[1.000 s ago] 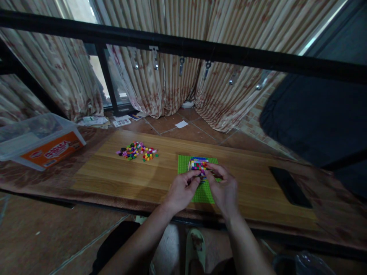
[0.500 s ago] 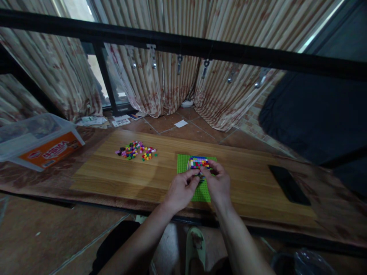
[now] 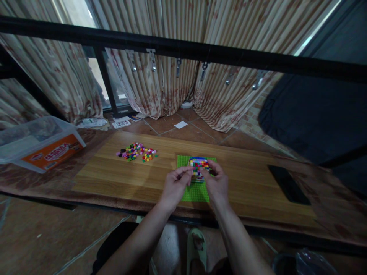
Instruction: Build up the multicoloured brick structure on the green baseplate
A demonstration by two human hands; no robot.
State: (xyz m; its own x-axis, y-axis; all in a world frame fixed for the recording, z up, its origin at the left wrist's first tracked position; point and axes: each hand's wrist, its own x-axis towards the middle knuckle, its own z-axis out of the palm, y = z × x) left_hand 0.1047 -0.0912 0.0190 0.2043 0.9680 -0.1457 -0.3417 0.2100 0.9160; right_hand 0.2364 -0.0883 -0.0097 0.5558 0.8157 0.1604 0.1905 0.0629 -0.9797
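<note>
A block of many-coloured toy bricks [image 3: 198, 162] stands on a green studded baseplate [image 3: 197, 193]. My left hand [image 3: 176, 187] is at the block's left front side, thumb and fingers pinched near its corner; whether a small brick is between them cannot be made out. My right hand [image 3: 217, 181] is closed round the right side of the block, with the thumb on its front and top and the fingers behind. Parts of the block's right side are hidden by that hand.
Loose small bricks [image 3: 134, 151] lie in a pile on the wooden board [image 3: 114, 179], left of the baseplate. A clear plastic tub [image 3: 51, 149] with an orange label stands at far left. At right lies a black phone-like slab [image 3: 288, 184]. A dark metal bar [image 3: 172, 44] crosses beyond.
My left hand has shifted a little left and up along the block, baring more of its front. The right hand has moved slightly left, with its thumb over the bricks.
</note>
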